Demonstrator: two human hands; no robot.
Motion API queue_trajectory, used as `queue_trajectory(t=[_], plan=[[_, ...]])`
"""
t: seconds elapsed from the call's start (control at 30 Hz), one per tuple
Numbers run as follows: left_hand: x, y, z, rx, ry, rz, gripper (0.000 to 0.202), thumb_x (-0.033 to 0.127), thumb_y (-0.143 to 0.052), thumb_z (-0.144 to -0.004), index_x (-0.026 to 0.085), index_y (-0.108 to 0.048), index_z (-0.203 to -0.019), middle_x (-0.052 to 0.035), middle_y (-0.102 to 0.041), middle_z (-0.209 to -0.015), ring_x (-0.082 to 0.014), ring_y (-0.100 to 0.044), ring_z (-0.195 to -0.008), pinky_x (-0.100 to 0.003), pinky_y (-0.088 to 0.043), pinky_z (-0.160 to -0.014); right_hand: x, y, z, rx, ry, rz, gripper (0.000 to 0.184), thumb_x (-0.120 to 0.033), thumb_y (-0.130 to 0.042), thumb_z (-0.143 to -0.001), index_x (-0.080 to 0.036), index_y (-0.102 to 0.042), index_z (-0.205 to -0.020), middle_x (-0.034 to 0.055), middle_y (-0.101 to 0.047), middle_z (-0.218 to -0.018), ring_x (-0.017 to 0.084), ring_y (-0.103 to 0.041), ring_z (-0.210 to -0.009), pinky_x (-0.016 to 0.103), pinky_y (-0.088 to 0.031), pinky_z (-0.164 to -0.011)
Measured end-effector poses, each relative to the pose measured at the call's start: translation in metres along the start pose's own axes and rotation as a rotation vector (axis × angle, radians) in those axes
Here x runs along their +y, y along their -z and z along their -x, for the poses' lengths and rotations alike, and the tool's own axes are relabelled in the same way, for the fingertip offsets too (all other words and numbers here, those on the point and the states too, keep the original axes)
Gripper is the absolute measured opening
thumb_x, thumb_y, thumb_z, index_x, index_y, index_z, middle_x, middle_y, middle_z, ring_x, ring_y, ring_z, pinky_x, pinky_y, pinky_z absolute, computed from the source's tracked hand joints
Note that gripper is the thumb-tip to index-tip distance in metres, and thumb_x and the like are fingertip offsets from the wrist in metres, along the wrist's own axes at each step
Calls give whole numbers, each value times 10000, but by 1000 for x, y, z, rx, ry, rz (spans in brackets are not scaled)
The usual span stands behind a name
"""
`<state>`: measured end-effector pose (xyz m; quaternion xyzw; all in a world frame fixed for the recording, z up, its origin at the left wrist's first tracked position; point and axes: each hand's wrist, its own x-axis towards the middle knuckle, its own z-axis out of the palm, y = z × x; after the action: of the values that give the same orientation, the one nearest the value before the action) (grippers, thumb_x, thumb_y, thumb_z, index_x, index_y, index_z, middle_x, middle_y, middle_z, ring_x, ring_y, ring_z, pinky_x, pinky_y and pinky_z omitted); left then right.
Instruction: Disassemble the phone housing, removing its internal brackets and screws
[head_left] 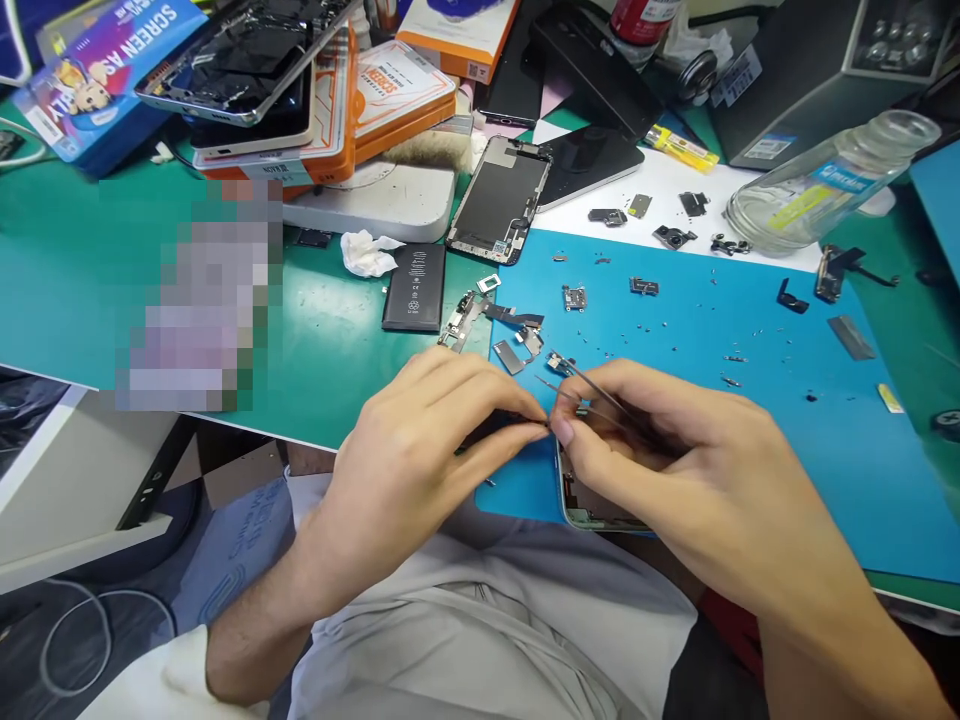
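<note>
The left hand's (439, 440) grip is together, anything in it too small to tell; the right hand's (690, 460) is clamped on tweezers (596, 388) over the open phone (589, 506) at the blue mat's (847, 450) near edge. A slipping pinch could drop something lapward; a nudged mat could scatter loose bits (731, 381).

Workbench: green top (60, 270) with a thin pale front edge; a blue mat (847, 480) covers much of its right side.
Below left: a white case (67, 480) with a dark panel, near the bench edge.
Floor area: dark, partly hidden; a pale cable (110, 640) makes a loop there.
Light: bright, giving soft reflections on the green top.
</note>
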<state>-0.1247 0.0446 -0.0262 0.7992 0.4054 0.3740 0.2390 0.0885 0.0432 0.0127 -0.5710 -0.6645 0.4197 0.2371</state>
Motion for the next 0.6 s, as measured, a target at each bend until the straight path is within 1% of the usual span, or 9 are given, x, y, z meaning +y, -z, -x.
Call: queue_trajectory(t=[0.13, 0.3, 0.47, 0.6], plan=[[0, -1, 2, 32, -21, -22, 43, 213, -737, -1072, 203, -705, -1046, -4, -814, -1046, -156, -711, -994, -332, -541, -928, -1, 6, -3, -69, -118, -61, 243, -455, -730, -971, -252, -717, -837, -30, -566, -612, 121, -477, -543, 258, -360, -490], [-1, -1, 6, 49, -57, -46, 17, 217, -722, -1083, 205, -713, -1092, -18, -812, -1071, -164, -691, -1021, -346, -555, -954, -4, 12, -5, -97, -193, -55, 310, -531, -830, -902, -256, -729, -802, -37, -562, -615, 114, -481, -551, 237, -379, -481], [-3, -3, 9, 78, -122, -92, 30, 201, -732, -1074, 198, -715, -1098, -33, -816, -1076, -175, -702, -1021, -360, -562, -956, -7, 10, -4, -70, -175, -20, 349, -560, -841, -891, -247, -720, -792, -51, -528, -593, 93, -437, -532, 214, -358, -457], [-4, -3, 10, 78, -114, -113, 34, 210, -724, -1079, 223, -713, -1109, -25, -817, -1089, -179, -706, -1029, -372, -569, -958, -8, 9, -2, -43, -163, -40, 357, -559, -862, -879, -243, -724, -785, -49, -530, -583, 93, -429, -513, 217, -364, -440]])
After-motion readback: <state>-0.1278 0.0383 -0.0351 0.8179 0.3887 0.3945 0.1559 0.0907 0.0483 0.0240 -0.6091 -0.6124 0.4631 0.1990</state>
